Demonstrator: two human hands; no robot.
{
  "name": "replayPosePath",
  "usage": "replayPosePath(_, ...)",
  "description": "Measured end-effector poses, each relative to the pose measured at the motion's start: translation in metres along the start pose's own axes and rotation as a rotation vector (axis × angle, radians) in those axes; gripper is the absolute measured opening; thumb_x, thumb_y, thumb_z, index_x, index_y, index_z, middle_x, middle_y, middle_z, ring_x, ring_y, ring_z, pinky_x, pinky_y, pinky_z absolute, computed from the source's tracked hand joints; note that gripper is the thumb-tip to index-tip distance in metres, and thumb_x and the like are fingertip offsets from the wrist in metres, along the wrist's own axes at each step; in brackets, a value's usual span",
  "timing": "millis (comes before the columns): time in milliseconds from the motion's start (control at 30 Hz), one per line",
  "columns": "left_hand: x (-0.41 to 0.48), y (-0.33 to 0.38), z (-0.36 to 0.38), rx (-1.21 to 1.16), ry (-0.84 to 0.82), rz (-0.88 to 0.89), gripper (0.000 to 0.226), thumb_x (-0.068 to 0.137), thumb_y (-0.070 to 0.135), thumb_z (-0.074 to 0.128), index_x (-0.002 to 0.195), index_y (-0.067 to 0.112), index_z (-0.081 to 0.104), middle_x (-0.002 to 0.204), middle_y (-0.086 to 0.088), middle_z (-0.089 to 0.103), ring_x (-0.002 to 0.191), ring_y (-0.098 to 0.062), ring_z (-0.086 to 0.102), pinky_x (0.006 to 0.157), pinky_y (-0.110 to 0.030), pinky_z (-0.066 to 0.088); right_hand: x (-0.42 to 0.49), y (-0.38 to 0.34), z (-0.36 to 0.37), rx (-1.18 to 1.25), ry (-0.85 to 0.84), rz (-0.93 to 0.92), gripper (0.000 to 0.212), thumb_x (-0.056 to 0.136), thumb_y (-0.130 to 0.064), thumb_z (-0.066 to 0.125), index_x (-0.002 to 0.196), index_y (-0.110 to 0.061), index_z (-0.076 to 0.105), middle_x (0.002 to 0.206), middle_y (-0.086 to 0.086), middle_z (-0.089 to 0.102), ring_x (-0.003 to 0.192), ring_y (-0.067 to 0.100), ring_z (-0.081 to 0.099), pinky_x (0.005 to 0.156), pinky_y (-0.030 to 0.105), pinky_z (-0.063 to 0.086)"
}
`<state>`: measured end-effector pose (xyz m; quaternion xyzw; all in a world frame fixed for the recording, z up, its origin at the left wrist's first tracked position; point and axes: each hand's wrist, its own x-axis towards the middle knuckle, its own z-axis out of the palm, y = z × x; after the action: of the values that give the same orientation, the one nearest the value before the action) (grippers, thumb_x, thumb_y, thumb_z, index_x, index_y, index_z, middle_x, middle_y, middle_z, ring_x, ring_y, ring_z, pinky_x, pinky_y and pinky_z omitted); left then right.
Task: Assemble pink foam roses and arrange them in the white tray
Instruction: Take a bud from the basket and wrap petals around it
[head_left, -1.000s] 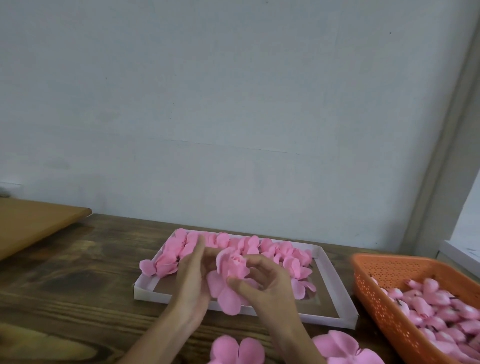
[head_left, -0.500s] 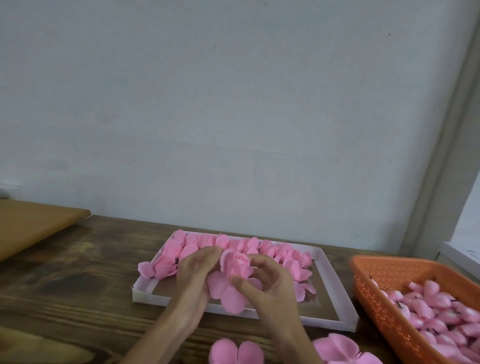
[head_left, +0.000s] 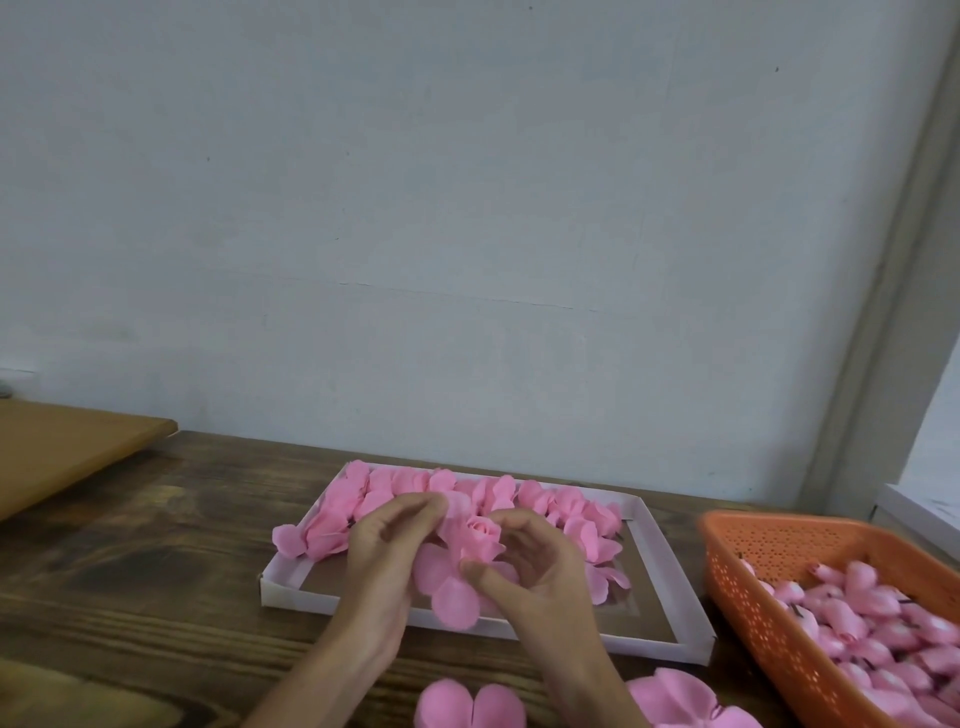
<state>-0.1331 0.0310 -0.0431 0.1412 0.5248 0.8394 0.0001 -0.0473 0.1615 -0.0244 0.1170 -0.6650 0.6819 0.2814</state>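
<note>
Head view, forward-down, near the table (head_left: 156, 561)

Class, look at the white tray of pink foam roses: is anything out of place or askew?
Yes: one pink foam petal at the left end of the row sticks out over the white cardboard tray's left rim.

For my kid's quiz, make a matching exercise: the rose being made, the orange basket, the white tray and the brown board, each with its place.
Things: 1 rose; 2 basket; 3 tray; 4 board.
Places: A far left of the table; B middle, row of roses along its far side; C between the left hand and right hand; D right side, full of pink buds.
Pairs: 1-C, 2-D, 3-B, 4-A.
</note>
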Motion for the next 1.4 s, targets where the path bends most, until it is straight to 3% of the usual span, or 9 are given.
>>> replayPosePath(167, -0.002, 0.002, 0.0, 0.049, -0.025, 0.069, 0.031, 0.07, 0.04, 0.081, 0.093, 0.019, 0.083, 0.096, -0.009, 0.079, 0.086, -0.018, 0.075, 0.066, -0.024, 0.058, 0.0, -0.004, 0.0, 0.033, 0.006, -0.006, 0.032, 0.074, 0.006, 0.079, 0.094, -0.018, 0.076, 0.098, 0.013, 0.076, 0.096, 0.029, 0.074, 0.084, 0.043, 0.062)
replayPosePath(333, -0.002, 0.002, -0.001, 0.059, -0.067, 0.105, 0.036, 0.071, 0.045, 0.09, 0.092, 0.017, 0.082, 0.097, -0.012, 0.078, 0.091, -0.024, 0.075, 0.074, -0.031, 0.058, 0.0, -0.001, -0.002, 0.004, 0.019, 0.011, 0.029, 0.078, 0.011, 0.079, 0.1, -0.008, 0.075, 0.099, 0.015, 0.076, 0.097, 0.034, 0.074, 0.088, 0.055, 0.06)
replayPosePath(567, -0.001, 0.003, -0.001, 0.033, -0.066, 0.121, 0.041, 0.07, 0.045, 0.084, 0.089, 0.008, 0.08, 0.095, -0.022, 0.075, 0.1, -0.05, 0.069, 0.09, -0.055, 0.056, 0.003, -0.001, -0.003, -0.079, 0.092, -0.029, 0.032, 0.076, 0.002, 0.081, 0.095, -0.023, 0.076, 0.112, 0.002, 0.075, 0.104, 0.023, 0.073, 0.088, 0.035, 0.059)
replayPosePath(700, -0.004, 0.009, 0.001, -0.014, -0.147, 0.079, 0.053, 0.091, 0.045, 0.064, 0.096, -0.006, 0.077, 0.103, -0.03, 0.075, 0.1, -0.044, 0.073, 0.082, -0.038, 0.06, 0.002, -0.003, -0.004, -0.128, 0.073, -0.019, 0.03, 0.077, -0.003, 0.081, 0.096, -0.026, 0.077, 0.105, -0.001, 0.078, 0.1, 0.017, 0.074, 0.084, 0.026, 0.057)
replayPosePath(800, -0.003, 0.01, -0.002, -0.029, -0.163, 0.065, 0.05, 0.097, 0.037, 0.062, 0.1, -0.011, 0.074, 0.106, -0.033, 0.074, 0.102, -0.051, 0.07, 0.084, -0.044, 0.057, 0.001, -0.003, -0.003, -0.115, 0.059, 0.0, 0.031, 0.078, -0.001, 0.082, 0.095, -0.026, 0.076, 0.099, 0.002, 0.079, 0.098, 0.02, 0.074, 0.085, 0.028, 0.058)
replayPosePath(900, 0.0, 0.009, -0.004, 0.015, -0.175, 0.087, 0.04, 0.088, 0.03, 0.075, 0.103, -0.008, 0.075, 0.107, -0.03, 0.074, 0.105, -0.051, 0.069, 0.085, -0.05, 0.057, 0.001, -0.003, -0.003, -0.089, 0.069, 0.031, 0.03, 0.079, 0.003, 0.084, 0.095, -0.021, 0.076, 0.099, 0.005, 0.079, 0.1, 0.024, 0.074, 0.089, 0.037, 0.06)
replayPosePath(1067, 0.0, 0.008, -0.004, 0.136, -0.247, 0.089, 0.06, 0.054, 0.053, 0.098, 0.1, 0.018, 0.084, 0.107, -0.011, 0.079, 0.102, -0.028, 0.075, 0.08, -0.034, 0.062, 0.001, -0.005, -0.007, -0.025, 0.095, 0.079, 0.035, 0.076, 0.005, 0.086, 0.105, -0.01, 0.072, 0.1, 0.007, 0.079, 0.095, 0.024, 0.076, 0.082, 0.031, 0.062)
replayPosePath(1167, -0.001, 0.008, -0.005, 0.154, -0.228, 0.116, 0.045, 0.056, 0.041, 0.095, 0.097, 0.027, 0.085, 0.102, -0.006, 0.081, 0.096, -0.021, 0.077, 0.076, -0.028, 0.062, 0.003, -0.005, -0.006, -0.023, 0.093, 0.087, 0.047, 0.077, 0.007, 0.084, 0.117, -0.011, 0.071, 0.104, 0.006, 0.079, 0.098, 0.021, 0.075, 0.081, 0.029, 0.061)
replayPosePath(1400, 0.004, 0.014, -0.01, 0.149, -0.321, -0.014, 0.055, 0.069, 0.039, 0.09, 0.12, 0.022, 0.078, 0.127, -0.009, 0.074, 0.12, -0.029, 0.07, 0.1, -0.051, 0.056, 0.004, -0.008, -0.008, 0.009, 0.135, 0.093, 0.031, 0.08, 0.002, 0.084, 0.105, -0.013, 0.077, 0.097, 0.005, 0.08, 0.092, 0.021, 0.077, 0.073, 0.025, 0.061)
